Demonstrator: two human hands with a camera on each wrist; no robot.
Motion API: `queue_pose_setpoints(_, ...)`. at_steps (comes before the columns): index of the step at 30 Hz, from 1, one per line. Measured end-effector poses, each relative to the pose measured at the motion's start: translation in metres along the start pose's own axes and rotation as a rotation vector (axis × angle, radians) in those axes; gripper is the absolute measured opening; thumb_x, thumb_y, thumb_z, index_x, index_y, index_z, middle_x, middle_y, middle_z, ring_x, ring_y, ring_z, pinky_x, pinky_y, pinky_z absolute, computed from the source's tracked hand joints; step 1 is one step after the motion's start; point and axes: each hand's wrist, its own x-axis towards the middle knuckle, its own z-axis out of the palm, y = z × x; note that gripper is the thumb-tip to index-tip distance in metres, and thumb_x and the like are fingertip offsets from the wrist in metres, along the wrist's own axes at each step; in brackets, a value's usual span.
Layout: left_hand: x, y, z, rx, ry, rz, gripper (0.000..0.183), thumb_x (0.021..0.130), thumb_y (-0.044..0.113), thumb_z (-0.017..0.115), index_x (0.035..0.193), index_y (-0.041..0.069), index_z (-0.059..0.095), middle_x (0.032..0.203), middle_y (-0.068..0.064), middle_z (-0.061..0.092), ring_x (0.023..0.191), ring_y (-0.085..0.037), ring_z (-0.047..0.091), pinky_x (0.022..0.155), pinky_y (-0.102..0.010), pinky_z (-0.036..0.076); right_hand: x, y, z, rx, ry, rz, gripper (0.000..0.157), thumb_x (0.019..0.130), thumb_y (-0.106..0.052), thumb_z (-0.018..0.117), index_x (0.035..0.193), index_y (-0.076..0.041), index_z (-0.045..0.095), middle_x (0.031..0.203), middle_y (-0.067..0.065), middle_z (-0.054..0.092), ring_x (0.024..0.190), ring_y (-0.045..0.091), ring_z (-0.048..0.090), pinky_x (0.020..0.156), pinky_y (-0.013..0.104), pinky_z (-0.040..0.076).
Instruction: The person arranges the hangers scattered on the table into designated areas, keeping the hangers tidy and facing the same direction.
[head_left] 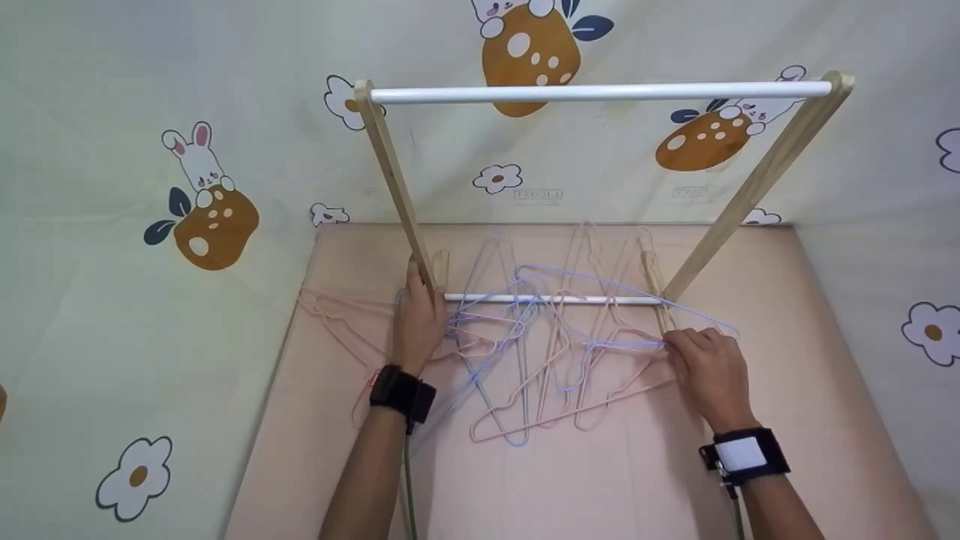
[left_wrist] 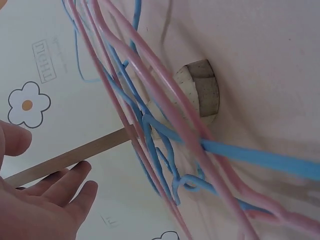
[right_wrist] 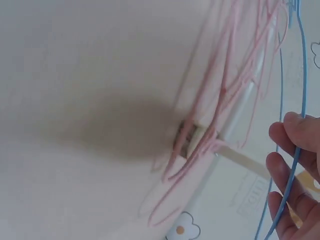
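Note:
A small clothes rack with wooden side posts (head_left: pixel 394 180) and white rods stands over a tangle of pink and blue hangers. My left hand (head_left: pixel 420 326) grips the lower part of the left post, with thumb and fingers on opposite sides of the wood (left_wrist: pixel 85 152). Near the right foot of the rack, my right hand (head_left: pixel 712 375) pinches a blue hanger (right_wrist: pixel 303 65) by its wire. This blue hanger lies across the pile in the head view. Below it, a pink hanger (head_left: pixel 577 411) extends toward the front.
The upper white rod (head_left: pixel 600 92) spans the posts above the hands. A lower white rod (head_left: pixel 495 298) runs among the hangers. More pink hangers (head_left: pixel 341 306) lie by the left wrist. Printed fabric walls (head_left: pixel 285 165) border the pale pink surface (head_left: pixel 600 495) at back and sides.

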Motion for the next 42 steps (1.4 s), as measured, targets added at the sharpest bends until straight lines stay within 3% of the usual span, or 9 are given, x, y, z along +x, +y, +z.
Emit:
queue_pose_setpoints(3,0.0,-0.001,0.0,0.004,0.005,0.033,0.074,0.109,0.013,0.066,0.169,-0.005,0.026,0.133,-0.037,0.066,0.112,-0.054,0.067,0.089,-0.067,0.056,0.003,0.003,-0.011,-0.004,0.029,0.018,0.017,0.091,0.005,0.085,0.103,-0.005,0.078,0.092,0.014,0.08,0.08,0.039,0.066,0.068,0.051,0.047)
queue_pose_setpoints(10,0.002,-0.002,-0.001,0.004,0.0,0.035,0.076,0.108,0.012,0.066,0.169,-0.005,0.026,0.132,-0.036,0.066,0.113,-0.053,0.067,0.094,-0.067,0.054,0.013,0.003,-0.029,0.037,0.107,0.098,0.015,0.094,0.005,0.083,0.107,-0.003,0.078,0.092,0.014,0.079,0.076,0.037,0.064,0.065,0.052,0.047)
queue_pose_setpoints(14,0.003,-0.002,-0.001,0.001,-0.004,0.045,0.076,0.107,0.011,0.067,0.169,-0.005,0.026,0.134,-0.036,0.066,0.116,-0.053,0.067,0.095,-0.066,0.054,0.021,0.002,-0.037,0.048,0.165,0.142,0.012,0.097,0.003,0.081,0.109,0.0,0.079,0.086,0.015,0.075,0.069,0.031,0.058,0.058,0.046,0.042)
queue_pose_setpoints(23,0.002,-0.001,-0.003,0.012,-0.035,0.007,0.077,0.108,0.015,0.066,0.17,-0.005,0.025,0.141,-0.034,0.063,0.119,-0.053,0.065,0.096,-0.068,0.052,0.033,-0.004,-0.053,0.013,0.188,0.22,0.013,0.102,0.001,0.077,0.114,0.004,0.079,0.088,0.02,0.075,0.068,0.031,0.058,0.061,0.033,0.037)
queue_pose_setpoints(31,0.001,-0.002,-0.004,0.012,-0.014,0.02,0.078,0.106,0.012,0.068,0.167,-0.01,0.026,0.131,-0.037,0.066,0.114,-0.053,0.066,0.093,-0.067,0.054,0.044,-0.009,-0.072,0.007,0.303,0.207,0.011,0.102,0.0,0.077,0.111,0.005,0.079,0.089,0.022,0.077,0.065,0.034,0.057,0.064,0.027,0.031)
queue_pose_setpoints(37,0.0,-0.004,-0.003,0.008,-0.014,0.026,0.078,0.105,0.012,0.069,0.167,-0.011,0.026,0.131,-0.037,0.066,0.114,-0.053,0.066,0.095,-0.066,0.053,0.055,-0.014,-0.097,0.013,0.358,0.235,0.011,0.103,0.001,0.075,0.111,0.008,0.079,0.095,0.025,0.078,0.069,0.038,0.058,0.072,0.015,0.027)
queue_pose_setpoints(42,-0.001,-0.002,-0.005,0.003,-0.041,-0.008,0.08,0.106,0.014,0.068,0.169,-0.008,0.024,0.133,-0.035,0.066,0.116,-0.051,0.065,0.096,-0.064,0.053,0.066,-0.014,-0.116,0.002,0.393,0.242,0.016,0.108,-0.005,0.071,0.113,0.009,0.078,0.096,0.027,0.077,0.073,0.038,0.058,0.074,0.017,0.028)
